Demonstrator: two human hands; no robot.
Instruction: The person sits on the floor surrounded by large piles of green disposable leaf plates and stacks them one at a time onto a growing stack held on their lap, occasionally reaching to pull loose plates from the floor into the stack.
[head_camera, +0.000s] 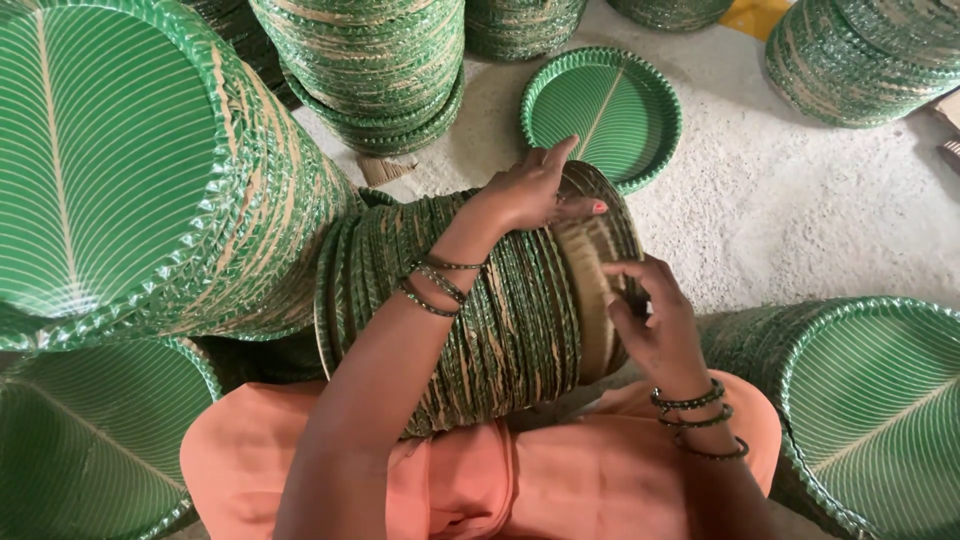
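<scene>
While she sits, both hands grip a sideways stack of green leaf-patterned paper plates (480, 300) across her lap.
Left hand (525, 190) lies spread over its top; right hand (650, 320) pinches the brown end plate's rim.

Left hand (525, 190): our forearm reaches forward and up from lower centre, wrist bent, palm down, fingers spread and curved, bangles at the wrist. Right hand (650, 320): our forearm rises from lower right, fingers curled inward in a pinch, bangles at the wrist.
</scene>
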